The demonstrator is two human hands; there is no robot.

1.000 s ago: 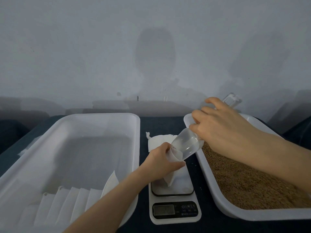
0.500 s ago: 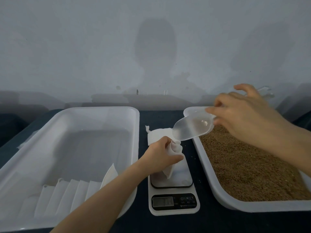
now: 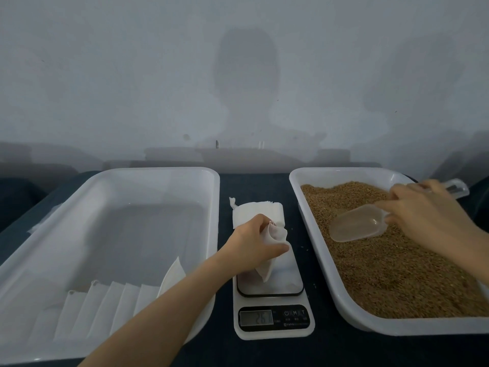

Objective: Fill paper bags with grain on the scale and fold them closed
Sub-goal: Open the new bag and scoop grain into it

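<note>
While the left hand point(image 3: 254, 242) holds the paper bag point(image 3: 276, 233) upright on the scale point(image 3: 272, 323), fingers curled round its neck so the mouth gapes, the right hand point(image 3: 428, 213) has its fingers clamped on the handle of the clear scoop point(image 3: 354, 226). The scoop looks empty, its bowl low over the grain point(image 3: 397, 274) in the right tray point(image 3: 344, 172). This scoopful is best kept modest (the display is too blurred to read). Dig shallow, lift level, bring the lip right over the bag's mouth before tipping, and pour slowly. The left hand should grip lightly, lest its weight skew the reading.
</note>
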